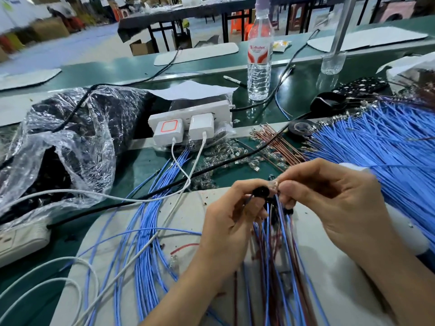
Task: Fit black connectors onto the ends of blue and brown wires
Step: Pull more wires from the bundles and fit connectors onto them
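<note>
My left hand [231,222] pinches a small black connector [260,192] between thumb and fingers above the white work mat [183,217]. My right hand [334,203] pinches the metal-tipped end of a wire [275,184] right beside that connector. A bunch of blue and brown wires [277,260] with black connectors on their ends hangs down between both hands. A big fan of loose blue wires [386,147] lies at the right. Loose brown wires [280,143] lie behind my hands. Another bundle of blue wires [146,234] lies to the left.
A white power strip [188,123] with two chargers stands behind, its white cables [186,170] crossing the mat. A crumpled plastic bag [68,142] of dark parts lies at the left. A water bottle [259,60], black tape roll [300,127] and clear terminals [226,154] sit further back.
</note>
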Demonstrator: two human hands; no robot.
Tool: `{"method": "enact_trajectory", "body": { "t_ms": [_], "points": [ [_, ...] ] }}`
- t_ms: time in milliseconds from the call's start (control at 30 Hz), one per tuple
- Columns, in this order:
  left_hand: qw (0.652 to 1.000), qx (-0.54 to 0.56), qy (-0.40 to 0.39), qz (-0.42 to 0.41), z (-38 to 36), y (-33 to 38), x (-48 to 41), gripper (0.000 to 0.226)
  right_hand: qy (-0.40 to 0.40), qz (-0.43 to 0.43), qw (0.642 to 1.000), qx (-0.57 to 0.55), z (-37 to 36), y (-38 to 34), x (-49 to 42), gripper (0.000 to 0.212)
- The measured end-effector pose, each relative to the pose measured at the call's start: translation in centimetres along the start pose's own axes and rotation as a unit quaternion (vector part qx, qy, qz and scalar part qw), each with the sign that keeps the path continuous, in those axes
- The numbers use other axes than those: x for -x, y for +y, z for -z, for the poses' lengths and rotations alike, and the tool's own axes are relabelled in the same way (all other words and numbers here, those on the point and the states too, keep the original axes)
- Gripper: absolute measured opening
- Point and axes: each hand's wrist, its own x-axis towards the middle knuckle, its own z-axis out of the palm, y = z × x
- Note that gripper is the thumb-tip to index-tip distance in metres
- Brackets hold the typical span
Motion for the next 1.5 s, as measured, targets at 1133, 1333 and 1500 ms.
{"method": "enact_trajectory", "body": {
  "t_ms": [1133, 1333, 1500],
  "points": [
    [0.988, -0.146, -0.013, 0.042, 0.2, 0.4, 0.3, 0.019, -0.017, -0.263, 0.943, -0.204, -0.4, 1.3, 0.4, 0.024],
    [0.99, -0.129, -0.016, 0.049, 0.1, 0.4, 0.3, 0.024, 0.001, -0.279, 0.937, -0.21, -0.4, 1.3, 0.5, 0.025],
    [0.993, -0.108, -0.019, 0.052, 0.2, 0.3, 0.4, 0.021, 0.008, -0.28, 0.934, -0.224, -0.6, 1.2, 0.5, 0.025]
  ]
}}
